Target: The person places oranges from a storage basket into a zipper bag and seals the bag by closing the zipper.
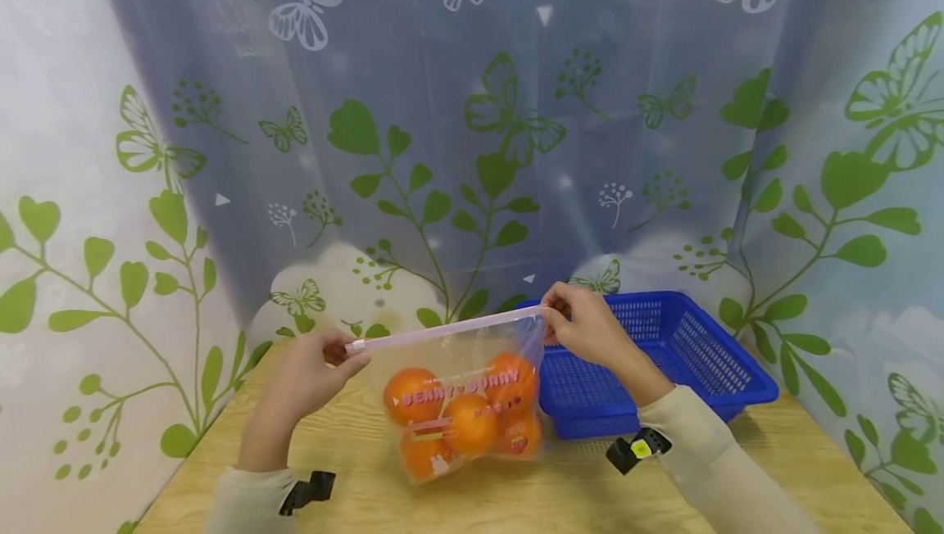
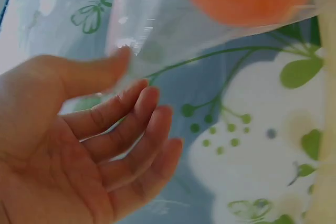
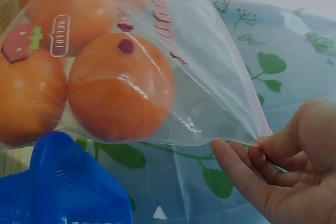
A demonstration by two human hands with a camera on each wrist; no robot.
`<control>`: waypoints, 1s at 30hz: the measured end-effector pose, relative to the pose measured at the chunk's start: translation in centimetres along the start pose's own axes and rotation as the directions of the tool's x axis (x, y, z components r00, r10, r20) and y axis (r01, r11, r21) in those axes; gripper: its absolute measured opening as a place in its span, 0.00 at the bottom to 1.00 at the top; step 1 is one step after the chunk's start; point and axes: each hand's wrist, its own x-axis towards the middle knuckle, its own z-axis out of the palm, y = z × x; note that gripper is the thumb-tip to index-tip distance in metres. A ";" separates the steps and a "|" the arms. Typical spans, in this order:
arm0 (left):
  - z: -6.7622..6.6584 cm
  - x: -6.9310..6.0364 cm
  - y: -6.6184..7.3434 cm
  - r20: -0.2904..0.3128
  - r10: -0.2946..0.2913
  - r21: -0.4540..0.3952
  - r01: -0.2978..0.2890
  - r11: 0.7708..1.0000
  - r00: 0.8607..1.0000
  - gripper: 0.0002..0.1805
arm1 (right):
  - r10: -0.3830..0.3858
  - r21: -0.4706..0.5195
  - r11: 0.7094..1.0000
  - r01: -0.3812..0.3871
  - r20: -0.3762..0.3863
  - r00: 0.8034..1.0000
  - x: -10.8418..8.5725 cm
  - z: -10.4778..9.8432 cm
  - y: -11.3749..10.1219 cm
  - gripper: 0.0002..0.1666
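A clear slider zip bag (image 1: 442, 350) with pink print and a pale pink top strip holds several oranges (image 1: 472, 423). My left hand (image 1: 313, 374) pinches the bag's top left corner, beside the white slider (image 1: 356, 346); in the left wrist view, the thumb (image 2: 105, 74) lies at the bag's edge with the other fingers loosely bent below. At the opposite top corner, my right hand (image 1: 586, 325) pinches the strip between thumb and fingertips, as the right wrist view shows. The strip is stretched straight between both hands. Whether the bag's bottom touches the table cannot be told.
A blue perforated plastic basket (image 1: 737, 382) stands on the wooden table (image 1: 354, 493) right of the bag, partly behind my right forearm. Curtain-like sheets (image 1: 413, 67) printed with leaves and butterflies surround the table's back and sides.
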 end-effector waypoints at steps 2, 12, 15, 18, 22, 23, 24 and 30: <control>0.7 0.2 -0.6 0.050 0.003 -0.051 -0.001 0.999 0.999 0.16 | 0.021 0.007 1.000 -0.021 -0.022 1.000 0.2 0.2 0.4 0.06; 3.2 0.6 -1.1 0.126 0.034 -0.263 0.000 0.965 0.991 0.11 | 0.126 0.065 0.988 -0.142 0.206 0.970 0.3 1.0 2.0 0.20; 3.2 0.6 -0.9 0.102 -0.019 -0.269 0.046 0.962 0.995 0.10 | 0.098 0.132 0.978 -0.160 0.384 0.918 -0.2 1.2 2.4 0.25; 3.2 0.6 -0.9 0.080 -0.043 -0.274 0.063 0.960 0.996 0.10 | 0.052 0.237 0.955 -0.180 0.464 0.884 -0.5 1.4 2.7 0.26; 3.0 0.5 -0.9 0.078 -0.043 -0.316 0.066 0.947 0.996 0.10 | -0.024 0.273 0.955 -0.113 0.452 0.892 -0.5 2.0 2.6 0.18; 2.9 0.5 -0.9 0.079 -0.036 -0.326 0.060 0.944 0.996 0.10 | -0.034 0.262 0.961 -0.092 0.439 0.898 -0.5 2.2 2.6 0.17; 2.8 0.5 -0.9 0.079 -0.032 -0.334 0.057 0.941 0.996 0.10 | -0.041 0.252 0.965 -0.075 0.426 0.904 -0.4 2.4 2.5 0.17; 2.0 0.5 -0.9 0.091 -0.026 -0.297 0.053 0.953 0.995 0.11 | -0.008 0.273 0.956 -0.107 0.389 0.921 -0.3 3.4 2.1 0.21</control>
